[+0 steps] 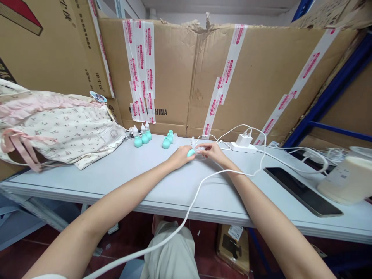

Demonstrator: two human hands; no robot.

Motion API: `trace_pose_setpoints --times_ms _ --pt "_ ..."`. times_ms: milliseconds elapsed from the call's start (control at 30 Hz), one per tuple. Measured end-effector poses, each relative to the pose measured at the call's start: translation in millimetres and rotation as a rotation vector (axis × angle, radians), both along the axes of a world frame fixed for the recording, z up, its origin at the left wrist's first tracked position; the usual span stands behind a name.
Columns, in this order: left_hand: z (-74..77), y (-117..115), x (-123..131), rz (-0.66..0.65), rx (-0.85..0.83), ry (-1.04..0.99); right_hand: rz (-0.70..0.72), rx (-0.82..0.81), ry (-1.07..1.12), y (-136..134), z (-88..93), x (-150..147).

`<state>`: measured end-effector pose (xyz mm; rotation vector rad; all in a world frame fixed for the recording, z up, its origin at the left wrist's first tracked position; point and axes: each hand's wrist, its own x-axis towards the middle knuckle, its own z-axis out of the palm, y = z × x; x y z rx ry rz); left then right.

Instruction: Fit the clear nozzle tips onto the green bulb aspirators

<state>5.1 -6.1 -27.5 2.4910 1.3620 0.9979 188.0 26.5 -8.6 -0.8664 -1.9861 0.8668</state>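
Observation:
My left hand [179, 157] is closed around a teal squeeze bulb [191, 152], tilted on its side just above the table. My right hand [214, 152] pinches a clear plastic piece [199, 149] at the bulb's mouth; whether the two are joined I cannot tell. Behind my hands a small white nozzle tip [192, 141] stands upright. To the left are several loose teal bulbs [166, 143] with open necks and a clear cup [175, 138] beside them. Farther left, teal bulbs with pointed clear nozzles [138, 140] stand upright in a group.
A floral bag [66, 128] lies at the left. A white power strip [243, 147] with a charger [245, 138] sits right of my hands. A white cable [200, 186] crosses over my right forearm. A phone [302, 191] and a cream container [345, 180] are at the right. Cardboard [174, 69] stands behind.

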Motion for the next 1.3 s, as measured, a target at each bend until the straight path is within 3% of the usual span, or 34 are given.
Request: trace_pose_setpoints --times_ms 100,367,467,600,833,1167,1300 --pt "-1.8 -2.9 -1.0 0.02 -0.04 0.062 0.001 -0.062 -0.077 1.9 -1.8 2.4" --pt "4.6 -7.5 -2.2 0.095 -0.029 0.293 -0.032 0.023 -0.181 1.1 -7.2 -4.8" --pt "6.9 -8.9 -1.3 0.089 -0.039 0.282 -0.043 0.016 -0.184 -0.8 -6.3 -7.8" --pt "9.6 -11.0 0.1 0.11 0.028 0.257 -0.047 0.019 -0.17 -2.3 -2.9 -7.7" --pt "17.2 -17.6 1.0 0.053 0.156 0.488 -0.033 -0.014 -0.217 -9.8 2.3 -9.4" --pt "17.2 -14.4 0.3 0.043 0.172 0.387 -0.025 -0.073 -0.099 -4.6 -1.4 -7.8" --pt "24.1 -10.0 0.8 0.129 0.145 0.244 -0.036 -0.118 0.001 -4.4 1.5 -9.1"
